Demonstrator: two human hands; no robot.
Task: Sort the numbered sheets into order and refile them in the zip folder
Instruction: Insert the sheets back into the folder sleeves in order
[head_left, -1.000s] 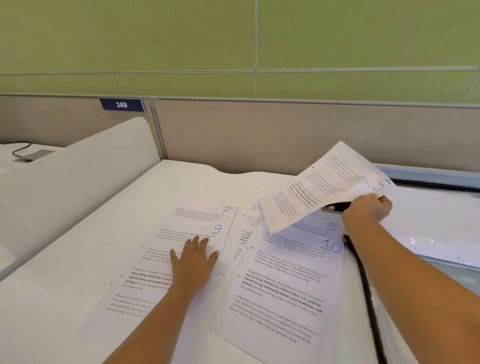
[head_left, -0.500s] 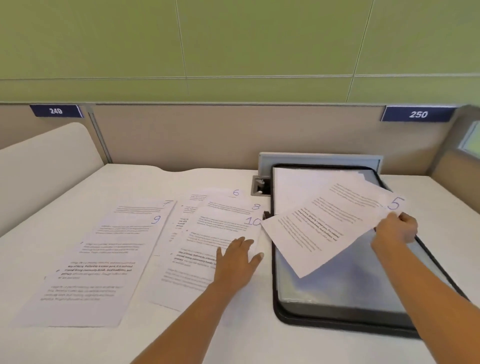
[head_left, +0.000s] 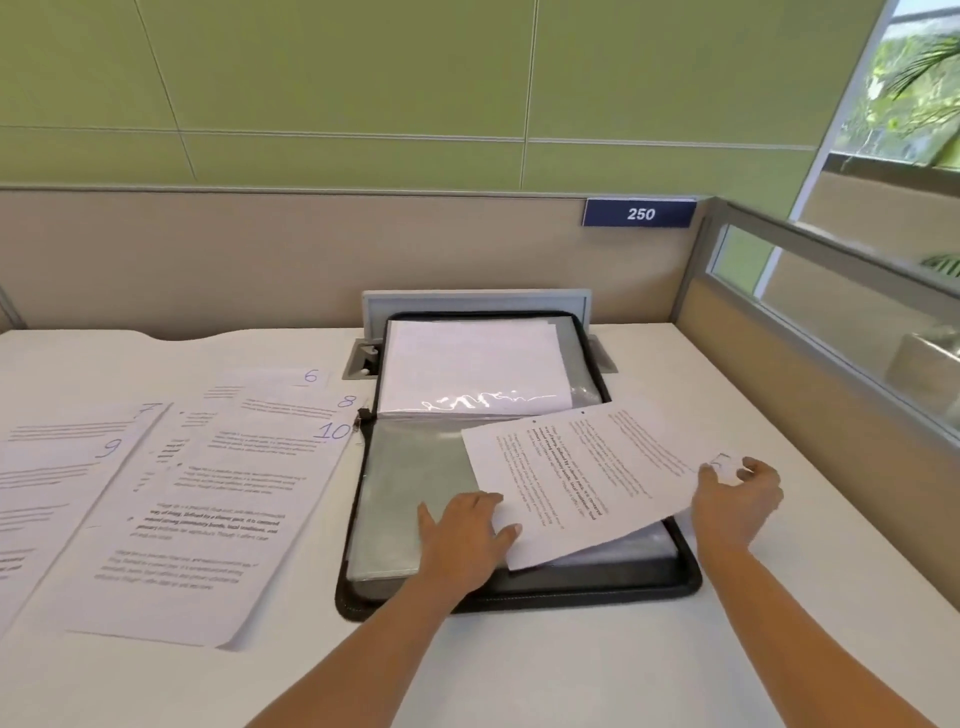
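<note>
A black zip folder (head_left: 519, 590) lies open on the white desk, with clear plastic sleeves inside and a stack of white pages (head_left: 470, 366) in its far half. My right hand (head_left: 737, 501) pinches the numbered corner of sheet 5 (head_left: 582, 478), which hangs tilted over the folder's near half. My left hand (head_left: 465, 535) rests on the top sleeve (head_left: 410, 467) at the sheet's lower left edge, fingers touching the paper. Sheets 6 (head_left: 291, 378), 8 (head_left: 306, 408) and 10 (head_left: 218, 519) overlap left of the folder, and sheets 7 (head_left: 78, 423) and 9 (head_left: 47, 493) lie further left.
A beige partition with a blue plate marked 250 (head_left: 640, 213) runs along the back of the desk. A grey cable hatch (head_left: 475, 301) stands open behind the folder. A glass-topped divider (head_left: 831, 322) closes off the right side. Bare desk surface (head_left: 519, 670) lies in front of the folder.
My right hand brought sheet 5 down and over the folder's near half. My left hand left sheet 10 and moved right onto the folder's sleeve. The view swung right.
</note>
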